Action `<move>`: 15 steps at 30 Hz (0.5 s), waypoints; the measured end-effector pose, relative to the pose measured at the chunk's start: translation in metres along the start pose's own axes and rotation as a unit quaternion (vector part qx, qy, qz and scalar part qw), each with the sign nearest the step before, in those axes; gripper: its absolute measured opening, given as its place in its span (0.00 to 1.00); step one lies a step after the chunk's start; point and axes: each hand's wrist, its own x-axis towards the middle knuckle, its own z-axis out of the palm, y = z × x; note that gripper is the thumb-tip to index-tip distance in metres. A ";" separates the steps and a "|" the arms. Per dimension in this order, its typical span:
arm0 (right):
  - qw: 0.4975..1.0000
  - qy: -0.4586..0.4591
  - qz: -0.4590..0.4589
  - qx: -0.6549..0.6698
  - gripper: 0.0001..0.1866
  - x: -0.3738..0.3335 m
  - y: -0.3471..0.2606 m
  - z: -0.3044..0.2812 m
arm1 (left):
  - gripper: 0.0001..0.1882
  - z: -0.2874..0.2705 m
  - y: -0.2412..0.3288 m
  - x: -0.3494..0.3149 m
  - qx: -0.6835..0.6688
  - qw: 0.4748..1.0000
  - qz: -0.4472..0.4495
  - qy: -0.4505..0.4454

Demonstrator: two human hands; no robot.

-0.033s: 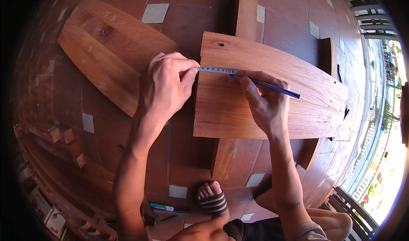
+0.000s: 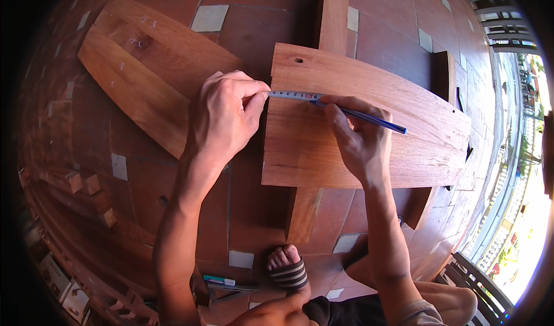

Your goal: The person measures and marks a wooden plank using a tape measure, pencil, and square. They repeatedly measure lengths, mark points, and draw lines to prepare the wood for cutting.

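A wide reddish-brown wooden board (image 2: 314, 156) lies across two timber pieces, its straight end to the left and a small hole near its far left corner. Pinched in the closed fingers of my left hand (image 2: 224, 115), a tape measure (image 2: 291, 95) runs rightward from just off the board's left end over its surface. My right hand (image 2: 365, 138) rests on the board, gripping a blue pen (image 2: 378, 121). The pen's tip meets the tape's near edge, and the fingertips sit at the tape's right end. Any tape case is hidden.
Left on the tiled floor lies another tapered wooden panel (image 2: 156, 49) with chalk-like marks. Bearer timbers (image 2: 333, 20) stick out beyond the board. A sandalled foot (image 2: 288, 268) is close below it, near a green-and-white marker (image 2: 219, 280). Wood blocks (image 2: 89, 183) sit far left.
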 end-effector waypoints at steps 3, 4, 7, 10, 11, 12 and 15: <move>1.000 0.004 -0.011 -0.005 0.10 0.003 0.001 0.000 | 0.04 -0.002 0.002 0.003 0.005 1.000 -0.002 -0.002; 1.000 0.003 -0.008 -0.008 0.10 0.004 0.000 0.000 | 0.04 -0.002 0.002 0.005 0.005 1.000 0.000 -0.001; 1.000 0.003 -0.011 0.000 0.10 0.004 0.003 0.002 | 0.04 -0.003 0.001 0.004 0.008 1.000 -0.003 -0.004; 1.000 0.008 -0.020 0.002 0.10 0.004 0.003 0.002 | 0.04 -0.003 0.002 0.005 0.009 1.000 -0.007 -0.009; 1.000 0.009 -0.024 0.001 0.10 0.003 0.003 0.002 | 0.04 -0.003 0.002 0.005 0.008 1.000 -0.008 -0.009; 1.000 0.009 -0.021 -0.001 0.10 0.003 0.003 0.002 | 0.04 -0.002 0.002 0.004 0.006 1.000 -0.009 -0.008; 1.000 0.008 -0.017 -0.003 0.10 0.002 0.002 0.002 | 0.05 -0.002 0.002 0.004 0.010 1.000 -0.005 -0.006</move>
